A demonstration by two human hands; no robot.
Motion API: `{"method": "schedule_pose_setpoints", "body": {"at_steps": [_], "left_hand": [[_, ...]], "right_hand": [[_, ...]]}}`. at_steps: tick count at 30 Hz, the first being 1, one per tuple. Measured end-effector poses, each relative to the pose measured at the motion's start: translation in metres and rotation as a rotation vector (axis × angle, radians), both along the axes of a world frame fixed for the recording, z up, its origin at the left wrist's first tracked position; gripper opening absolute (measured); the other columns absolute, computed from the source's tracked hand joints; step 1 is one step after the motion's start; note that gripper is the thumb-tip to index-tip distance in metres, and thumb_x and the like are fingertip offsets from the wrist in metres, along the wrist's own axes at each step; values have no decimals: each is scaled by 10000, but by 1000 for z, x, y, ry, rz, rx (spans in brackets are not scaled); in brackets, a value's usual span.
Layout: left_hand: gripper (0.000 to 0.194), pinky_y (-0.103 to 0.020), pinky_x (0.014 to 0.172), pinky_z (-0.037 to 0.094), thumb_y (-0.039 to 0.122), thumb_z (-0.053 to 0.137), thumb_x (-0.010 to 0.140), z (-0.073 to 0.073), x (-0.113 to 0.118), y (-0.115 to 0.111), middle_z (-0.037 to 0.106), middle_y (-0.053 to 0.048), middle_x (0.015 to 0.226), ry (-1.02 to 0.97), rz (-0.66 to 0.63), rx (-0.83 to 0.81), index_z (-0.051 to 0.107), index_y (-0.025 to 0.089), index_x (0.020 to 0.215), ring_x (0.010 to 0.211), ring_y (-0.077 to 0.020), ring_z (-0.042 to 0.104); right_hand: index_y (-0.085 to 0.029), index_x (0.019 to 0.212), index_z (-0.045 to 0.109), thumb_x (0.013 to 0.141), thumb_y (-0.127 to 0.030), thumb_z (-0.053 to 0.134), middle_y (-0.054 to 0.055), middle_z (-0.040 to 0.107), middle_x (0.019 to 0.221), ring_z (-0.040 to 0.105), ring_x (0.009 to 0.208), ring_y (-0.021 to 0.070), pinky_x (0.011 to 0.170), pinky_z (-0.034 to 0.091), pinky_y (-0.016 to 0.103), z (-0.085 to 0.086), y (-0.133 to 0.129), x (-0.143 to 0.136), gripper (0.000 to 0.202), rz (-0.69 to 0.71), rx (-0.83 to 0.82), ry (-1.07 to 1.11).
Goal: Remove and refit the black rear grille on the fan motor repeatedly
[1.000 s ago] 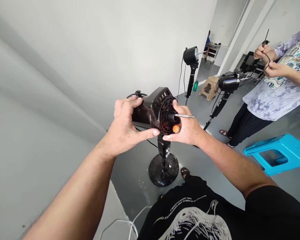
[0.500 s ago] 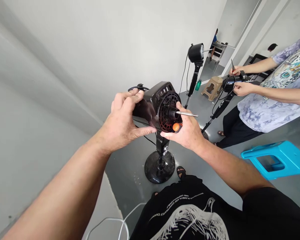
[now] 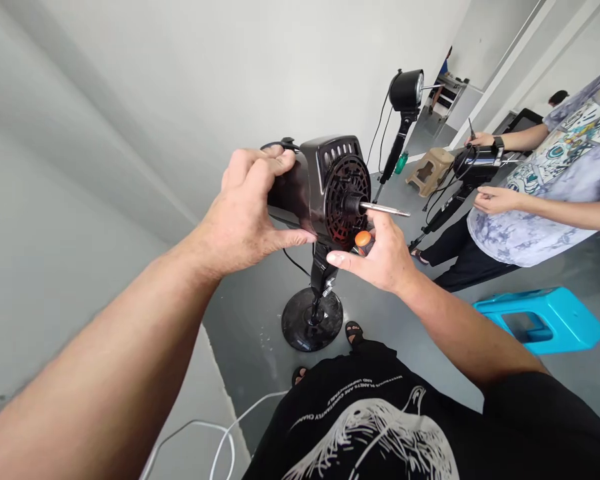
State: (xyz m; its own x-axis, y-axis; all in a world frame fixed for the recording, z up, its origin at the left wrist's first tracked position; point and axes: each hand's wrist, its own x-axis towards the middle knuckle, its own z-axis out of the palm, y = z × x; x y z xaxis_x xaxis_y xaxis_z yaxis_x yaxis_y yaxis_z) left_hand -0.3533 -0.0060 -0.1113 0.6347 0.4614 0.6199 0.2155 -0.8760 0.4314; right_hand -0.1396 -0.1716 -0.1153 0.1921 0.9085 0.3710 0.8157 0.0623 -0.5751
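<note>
Black T-shirt (image 3: 380, 427), white bird graphic, white lettering; arms bare.

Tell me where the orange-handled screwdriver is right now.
In the head view, the orange-handled screwdriver sits in the right hand, just below the metal shaft of the fan motor housing.

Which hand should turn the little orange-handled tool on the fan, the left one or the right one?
Probably the right hand: it already holds the orange-handled tool just under the fan motor and its metal shaft. The left hand grips the motor's back, steadying it.
</note>
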Motion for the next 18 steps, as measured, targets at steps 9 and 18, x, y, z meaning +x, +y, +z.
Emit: {"method": "schedule_pose_setpoints", "body": {"at_steps": [9, 18], "left_hand": [[1102, -678, 1313, 323, 771, 815, 759, 4, -3, -5, 475, -206, 1559, 26, -14, 24, 376, 230, 1613, 1611, -446, 328], [1070, -671, 1268, 456, 826, 769, 735, 3, -1, -10, 491, -200, 1571, 8, 27, -75, 425, 275, 1585, 1589, -435, 395]], "right_hand": [[-239, 1443, 492, 683, -690, 902, 162, 652, 1449, 674, 1308, 360, 1101, 602, 622, -8, 15, 3, 975, -39, -7, 32], [-212, 1407, 572, 644, -706, 912, 180, 695, 1363, 692, 1265, 360, 1074, 607, 601, -15, 29, 0, 971, -11, 57, 62]]}}
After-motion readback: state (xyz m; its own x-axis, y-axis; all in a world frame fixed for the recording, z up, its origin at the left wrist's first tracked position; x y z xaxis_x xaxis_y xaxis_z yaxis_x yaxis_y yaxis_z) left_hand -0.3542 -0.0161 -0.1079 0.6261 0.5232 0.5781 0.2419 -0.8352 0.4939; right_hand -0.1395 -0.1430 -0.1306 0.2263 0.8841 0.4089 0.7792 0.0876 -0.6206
